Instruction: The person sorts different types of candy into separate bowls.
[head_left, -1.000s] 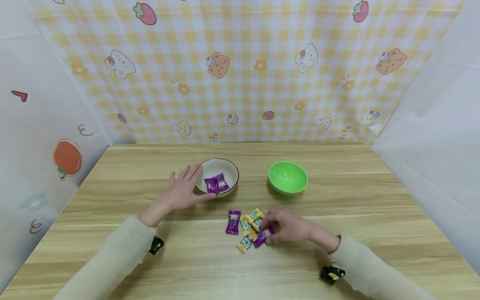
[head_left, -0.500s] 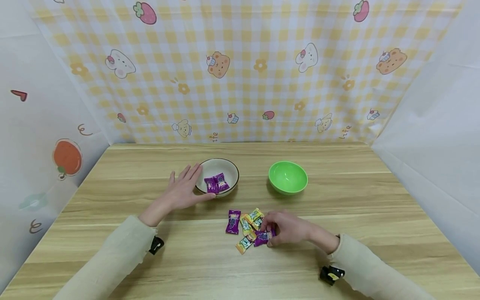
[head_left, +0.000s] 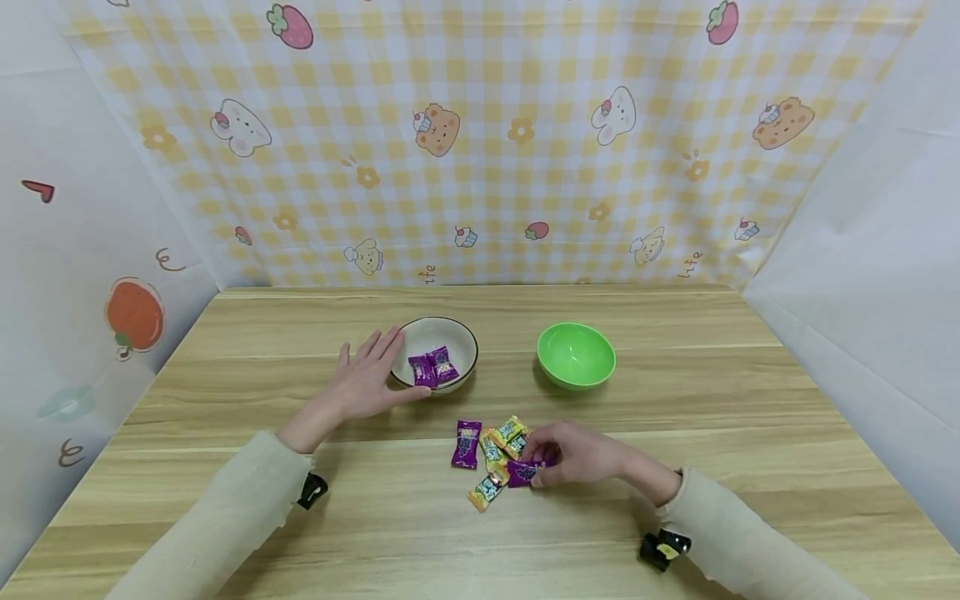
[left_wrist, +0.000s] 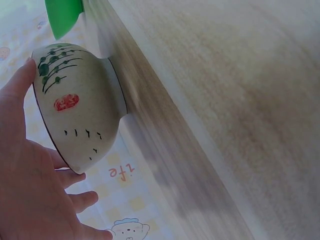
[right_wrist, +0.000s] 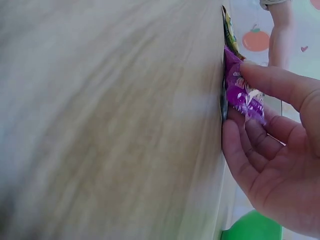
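Note:
My left hand [head_left: 366, 387] lies against the left side of a white bowl [head_left: 463, 343] with a dark rim, fingers spread and fairly straight, thumb at the near rim. Painted green and red marks show on the outside of this bowl in the left wrist view. Inside it lie two purple wrapped candies [head_left: 442, 364]. My right hand [head_left: 581, 454] pinches another purple wrapped candy [right_wrist: 239, 85] between thumb and fingers, just at the tabletop. Beside it lie several yellow wrapped candies [head_left: 489, 487] and one loose purple candy [head_left: 467, 444].
A green bowl [head_left: 576, 354] stands to the right of the white bowl, behind the right hand. Everything sits on a wood-grain table [head_left: 375, 525]. A checked cloth [head_left: 495, 167] hangs along the back edge, with pale cloth at both sides.
My right fingers have turned the purple candy and now grip it more closely, slightly raised. The lowest yellow candy has shifted a little toward the lower left. The left hand stays put.

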